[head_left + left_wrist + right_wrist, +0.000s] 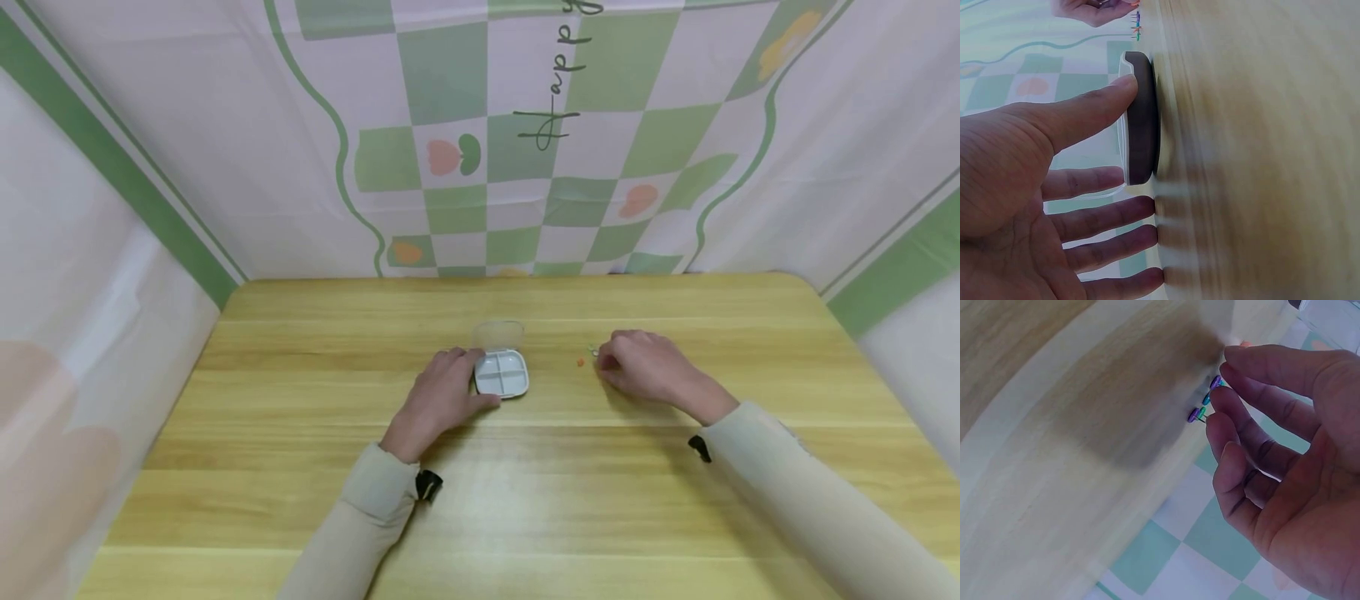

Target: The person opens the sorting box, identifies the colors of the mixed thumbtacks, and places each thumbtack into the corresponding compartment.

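A small pill box (502, 374) with a pale, divided interior lies on the table, its clear lid (498, 335) swung back on the far side. My left hand (442, 396) holds it from the left. In the left wrist view, the thumb presses the box's dark side wall (1142, 119) and the index finger touches its end; the other fingertips meet the tabletop. My right hand (645, 367), fingers bent, is low over several small coloured thumbtacks (1196, 415). Its thumb and index fingertips come close together; whether a tack is between them cannot be made out.
An orange tack (580, 362) lies between the box and the right hand. The wooden table (480, 517) ends at a checked cloth (517, 150) hanging behind it, with pale cloth on both sides.
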`<state>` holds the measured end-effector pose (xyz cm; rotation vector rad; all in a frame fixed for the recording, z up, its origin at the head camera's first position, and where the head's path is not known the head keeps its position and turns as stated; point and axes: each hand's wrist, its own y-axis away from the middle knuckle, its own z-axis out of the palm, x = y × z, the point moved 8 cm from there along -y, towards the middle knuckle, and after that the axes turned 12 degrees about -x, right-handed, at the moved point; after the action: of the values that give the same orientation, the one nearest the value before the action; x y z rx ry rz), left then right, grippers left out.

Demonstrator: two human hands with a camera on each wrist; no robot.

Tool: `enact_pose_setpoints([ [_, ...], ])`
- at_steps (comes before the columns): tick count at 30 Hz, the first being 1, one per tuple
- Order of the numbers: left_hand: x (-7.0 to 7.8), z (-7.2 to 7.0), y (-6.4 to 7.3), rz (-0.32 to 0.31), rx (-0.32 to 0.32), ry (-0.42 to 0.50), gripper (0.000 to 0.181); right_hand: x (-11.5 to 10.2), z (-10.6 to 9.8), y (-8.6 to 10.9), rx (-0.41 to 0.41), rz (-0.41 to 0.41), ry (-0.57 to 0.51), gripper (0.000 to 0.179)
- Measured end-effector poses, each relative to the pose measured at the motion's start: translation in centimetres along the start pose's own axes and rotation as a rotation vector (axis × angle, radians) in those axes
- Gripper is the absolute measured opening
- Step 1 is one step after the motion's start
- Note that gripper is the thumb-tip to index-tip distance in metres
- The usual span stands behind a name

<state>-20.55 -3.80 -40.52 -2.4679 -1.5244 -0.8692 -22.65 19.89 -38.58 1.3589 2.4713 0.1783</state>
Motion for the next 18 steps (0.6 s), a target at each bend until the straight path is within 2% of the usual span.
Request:
enact_pose_setpoints([
  [7, 0.0, 0.0, 0.0, 0.001, -0.002, -0.004, 0.068, 0.0, -0.8, 0.2, 0.049, 0.002, -0.011, 0.004],
  [18, 0.1, -0.1, 0.0, 0.010, 0.007, -0.012, 0.066, -0.9, -2.3, 0.5, 0.106, -0.012, -0.050, 0.004],
])
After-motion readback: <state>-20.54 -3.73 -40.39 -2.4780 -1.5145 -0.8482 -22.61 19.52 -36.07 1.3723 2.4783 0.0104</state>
